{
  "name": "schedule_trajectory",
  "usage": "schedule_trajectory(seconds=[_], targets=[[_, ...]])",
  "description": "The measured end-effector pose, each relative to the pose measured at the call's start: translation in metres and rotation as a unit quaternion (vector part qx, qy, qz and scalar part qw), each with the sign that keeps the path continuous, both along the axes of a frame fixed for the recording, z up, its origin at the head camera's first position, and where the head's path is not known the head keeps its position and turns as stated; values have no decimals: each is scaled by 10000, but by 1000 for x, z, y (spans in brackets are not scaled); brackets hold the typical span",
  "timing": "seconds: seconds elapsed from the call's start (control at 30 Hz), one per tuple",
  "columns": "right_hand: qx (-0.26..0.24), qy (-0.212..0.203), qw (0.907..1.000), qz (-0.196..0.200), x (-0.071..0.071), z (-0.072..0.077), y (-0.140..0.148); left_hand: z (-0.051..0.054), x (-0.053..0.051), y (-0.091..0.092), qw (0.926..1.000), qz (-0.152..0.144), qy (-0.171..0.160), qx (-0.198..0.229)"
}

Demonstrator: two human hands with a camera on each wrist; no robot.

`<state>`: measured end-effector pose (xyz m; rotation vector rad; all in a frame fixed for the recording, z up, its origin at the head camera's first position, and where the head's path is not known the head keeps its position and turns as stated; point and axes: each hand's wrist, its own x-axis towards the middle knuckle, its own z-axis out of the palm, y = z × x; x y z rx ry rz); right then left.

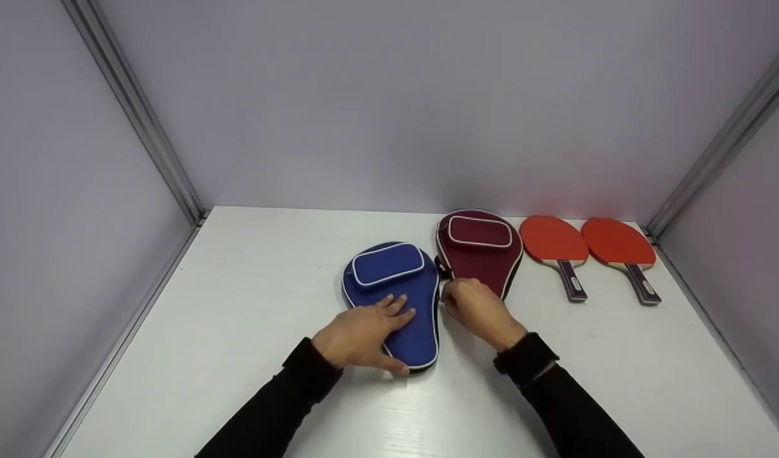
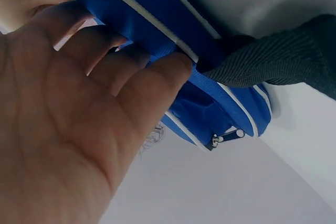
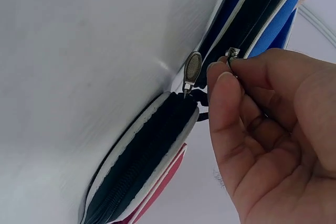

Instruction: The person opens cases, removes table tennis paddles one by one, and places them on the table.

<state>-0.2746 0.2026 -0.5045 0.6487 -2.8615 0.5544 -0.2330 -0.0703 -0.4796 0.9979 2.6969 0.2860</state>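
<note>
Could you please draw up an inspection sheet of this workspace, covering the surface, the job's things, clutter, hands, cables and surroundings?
Surface: white table, no spills seen.
Job's things: blue case, lying pocket side up; its zipper pull shows in the right wrist view; whether it is fully zipped cannot be told.
Clutter: nothing seen beyond a maroon case and two red paddles, lying toward the right.
Hands: left hand rests on the blue case; right hand pinches the zipper pull.
Cables: nothing seen.
Surroundings: pale walls with metal corner strips.
</note>
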Motion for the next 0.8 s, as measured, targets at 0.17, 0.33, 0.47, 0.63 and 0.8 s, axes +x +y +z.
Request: schedule_trajectory(seconds=[0.17, 0.33, 0.47, 0.63, 0.8], targets=[[61, 53, 9999, 148, 1, 0, -1, -1, -4, 5, 9998, 190, 26, -23], [173, -40, 9995, 280, 2, 0, -2, -4, -9, 6, 9996, 259, 58, 65], [215, -120, 9991, 348, 3, 0, -3, -5, -14, 6, 9994, 330, 58, 131], [218, -153, 9987, 424, 4, 1, -4, -6, -21, 5, 9988, 443, 133, 175], [264, -202, 9983, 476, 6, 3, -5, -5, -28, 3, 9982, 574, 60, 185]])
